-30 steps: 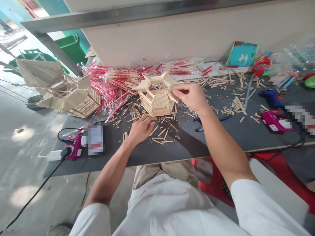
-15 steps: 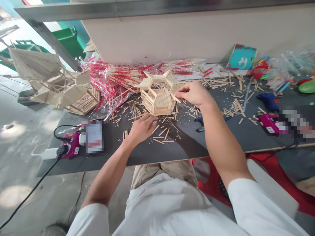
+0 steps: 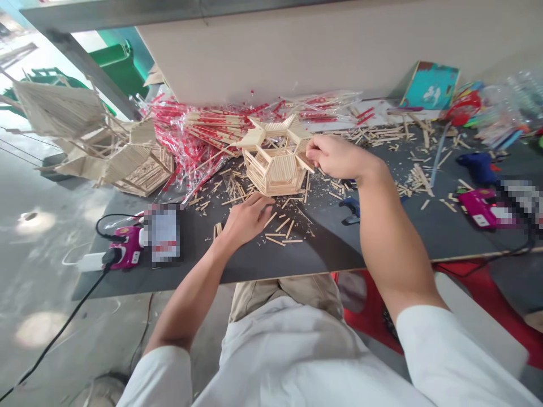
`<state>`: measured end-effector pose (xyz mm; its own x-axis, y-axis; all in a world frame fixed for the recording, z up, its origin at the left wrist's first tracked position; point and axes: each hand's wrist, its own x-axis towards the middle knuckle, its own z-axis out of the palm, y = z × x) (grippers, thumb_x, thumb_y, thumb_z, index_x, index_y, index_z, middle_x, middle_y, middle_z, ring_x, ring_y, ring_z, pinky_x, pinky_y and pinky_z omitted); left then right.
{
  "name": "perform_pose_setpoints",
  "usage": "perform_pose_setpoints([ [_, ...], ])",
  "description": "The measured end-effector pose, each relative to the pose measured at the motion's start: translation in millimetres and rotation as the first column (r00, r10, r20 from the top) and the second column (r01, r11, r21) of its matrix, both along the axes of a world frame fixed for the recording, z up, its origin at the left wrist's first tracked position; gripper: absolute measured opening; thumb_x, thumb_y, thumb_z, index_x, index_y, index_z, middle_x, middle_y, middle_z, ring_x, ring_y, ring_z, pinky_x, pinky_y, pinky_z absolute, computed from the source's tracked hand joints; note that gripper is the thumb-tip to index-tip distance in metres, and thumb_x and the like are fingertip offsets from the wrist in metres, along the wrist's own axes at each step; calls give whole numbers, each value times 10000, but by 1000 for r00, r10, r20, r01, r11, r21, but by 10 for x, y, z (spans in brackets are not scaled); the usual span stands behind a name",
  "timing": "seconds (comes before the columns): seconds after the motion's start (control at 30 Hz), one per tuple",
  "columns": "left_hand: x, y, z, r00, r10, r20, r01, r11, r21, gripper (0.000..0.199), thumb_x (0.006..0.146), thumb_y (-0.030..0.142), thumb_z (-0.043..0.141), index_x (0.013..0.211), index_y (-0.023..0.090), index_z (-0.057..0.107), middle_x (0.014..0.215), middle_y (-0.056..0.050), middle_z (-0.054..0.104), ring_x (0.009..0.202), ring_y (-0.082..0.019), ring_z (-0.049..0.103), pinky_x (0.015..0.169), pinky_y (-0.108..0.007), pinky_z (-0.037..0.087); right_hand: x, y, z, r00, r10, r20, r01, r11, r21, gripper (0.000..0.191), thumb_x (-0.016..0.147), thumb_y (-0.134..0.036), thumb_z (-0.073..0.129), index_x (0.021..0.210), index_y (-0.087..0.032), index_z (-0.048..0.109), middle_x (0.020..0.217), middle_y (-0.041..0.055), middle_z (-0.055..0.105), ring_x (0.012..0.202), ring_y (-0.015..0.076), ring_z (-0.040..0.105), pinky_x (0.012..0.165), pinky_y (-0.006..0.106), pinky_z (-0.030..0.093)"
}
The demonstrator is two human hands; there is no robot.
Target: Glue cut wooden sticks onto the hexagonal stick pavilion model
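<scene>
Model: pale wooden hexagonal stick model [image 3: 282, 168] being supported mid-desk [image 3: 322, 254].
Panels: slatted ones being carried around its rim; gaps being left between.
Right hand [image 3: 339, 156]: being pinched on the right-hand panel.
Left hand [image 3: 246, 218]: being rested half-open near the base.
Room: being narrowed behind by red-and-clear plastic stick packets [image 3: 220, 125], in front by short pale sticks [image 3: 282, 225].

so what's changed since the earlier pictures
The right hand swung its wrist rightward, so the forearm covers more of the blue tool; its fingers remain at the stick model's right side. No clear grasp or release. The left hand stayed in front.
</scene>
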<state>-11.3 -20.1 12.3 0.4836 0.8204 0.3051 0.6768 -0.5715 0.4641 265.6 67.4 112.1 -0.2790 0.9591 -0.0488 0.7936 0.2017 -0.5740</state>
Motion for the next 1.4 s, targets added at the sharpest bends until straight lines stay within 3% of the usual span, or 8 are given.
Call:
perform_pose_setpoints([
  [0.1, -1, -2, 0, 1000, -7, -2, 7, 1000, -4, 292, 1090, 314, 472, 1245, 235, 706, 1226, -51, 753, 865, -134, 726, 762, -266, 550, 105, 2, -129, 953, -5, -302, 14, 1000, 27, 177, 1060, -364, 509, 935, -253, 564, 862, 37, 679, 745, 174, 591, 687, 349, 451],
  [0.2, -2, 0, -7, 1000, -5, -10, 5, 1000, -7, 286, 1087, 315, 480, 1245, 237, 705, 1222, -44, 751, 884, -136, 727, 753, -261, 543, 168, 40, -221, 893, -56, -446, 87, 995, 50, 224, 994, -457, 653, 938, -260, 561, 963, 43, 714, 822, 184, 644, 715, 349, 501],
  [0.37, 1, 4, -17, 1000, -3, -20, 3, 1000, -7, 279, 1086, 310, 482, 1237, 236, 704, 1223, -51, 753, 870, -135, 723, 757, -261, 544, 187, 110, -212, 920, -56, -387, 24, 996, -86, 317, 752, -350, 913, 889, -248, 646, 924, 45, 747, 891, 234, 694, 811, 408, 561],
  [0.67, 17, 4, -14, 1000, -7, -30, 7, 1000, -9, 281, 1089, 316, 476, 1235, 239, 703, 1226, -52, 751, 873, -142, 726, 780, -271, 553, 1, 216, 48, 997, -42, -58, 39, 998, -58, 276, 708, -253, 932, 844, -223, 694, 863, 52, 751, 859, 260, 698, 709, 393, 519],
  [0.8, 7, 3, -19, 999, -9, -31, 8, 1000, -12, 277, 1088, 314, 480, 1240, 241, 700, 1228, -48, 750, 885, -142, 726, 785, -267, 550, -47, 195, 101, 997, -34, 74, 42, 994, -104, 272, 770, -191, 845, 970, -233, 665, 835, 41, 732, 777, 239, 671, 697, 392, 474],
  [1.03, 2, -2, -3, 999, -11, -34, 11, 1000, -20, 280, 1086, 308, 479, 1244, 239, 700, 1229, -43, 751, 896, -143, 733, 770, -270, 549, 121, 121, -119, 983, 6, -184, -18, 998, -64, 150, 912, -214, 674, 1009, -261, 569, 876, 23, 690, 775, 194, 641, 718, 367, 481],
  [1.2, 3, -12, 13, 999, -10, -42, 9, 1000, -22, 286, 1087, 316, 474, 1246, 235, 698, 1224, -53, 752, 921, -155, 738, 769, -275, 555, 209, 62, -79, 911, -28, -412, 34, 999, 6, 135, 963, -284, 669, 1053, -237, 581, 859, 29, 628, 771, 171, 622, 742, 355, 503],
  [1.4, 3, -5, -36, 999, -30, -41, 29, 999, -25, 294, 1093, 327, 461, 1256, 251, 695, 1224, -59, 745, 963, -168, 739, 799, -280, 566, 213, 31, -17, 913, 107, -393, -70, 992, 109, 391, 935, -379, 737, 1293, -229, 696, 954, 49, 694, 840, 189, 646, 828, 373, 547],
])
